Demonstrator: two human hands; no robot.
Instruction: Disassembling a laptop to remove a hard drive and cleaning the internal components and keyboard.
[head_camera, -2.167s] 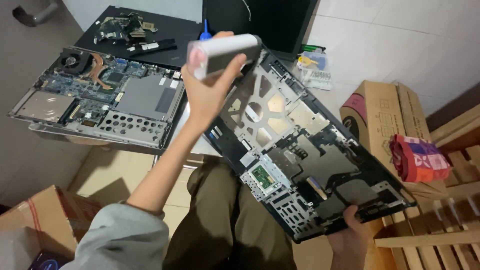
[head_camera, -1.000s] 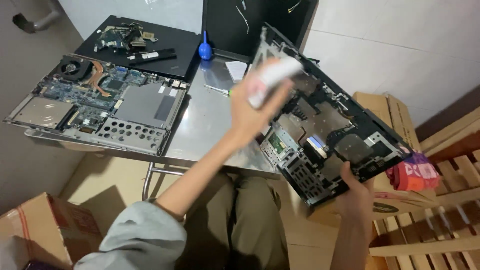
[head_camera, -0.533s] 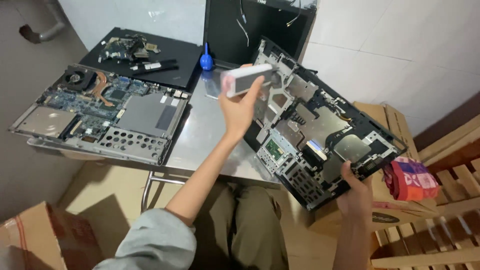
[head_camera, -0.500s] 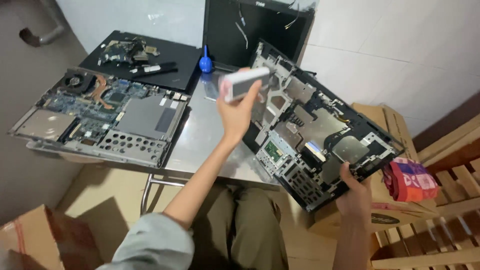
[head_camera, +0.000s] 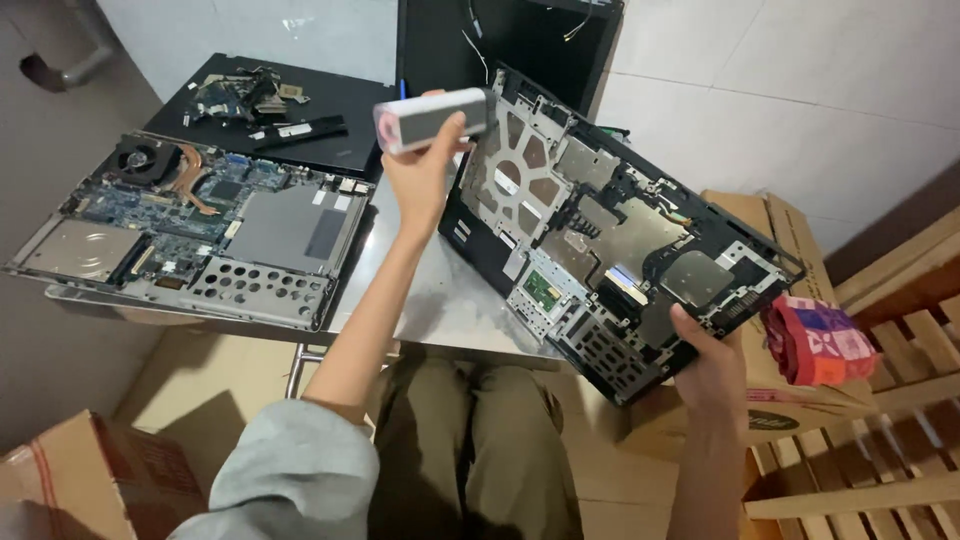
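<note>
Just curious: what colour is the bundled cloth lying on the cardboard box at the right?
Red cloth, with pink and blue patches, seen in the head view.

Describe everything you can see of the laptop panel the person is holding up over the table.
The laptop panel is a black plastic shell seen from its inner side, lined with silvery metal plates, round and triangular cutouts, a small green circuit board and a perforated grille near its lower corner. It is tilted, its far edge near the dark screen. The right hand grips its lower edge; the left hand holds a white cylinder at its upper left.
</note>
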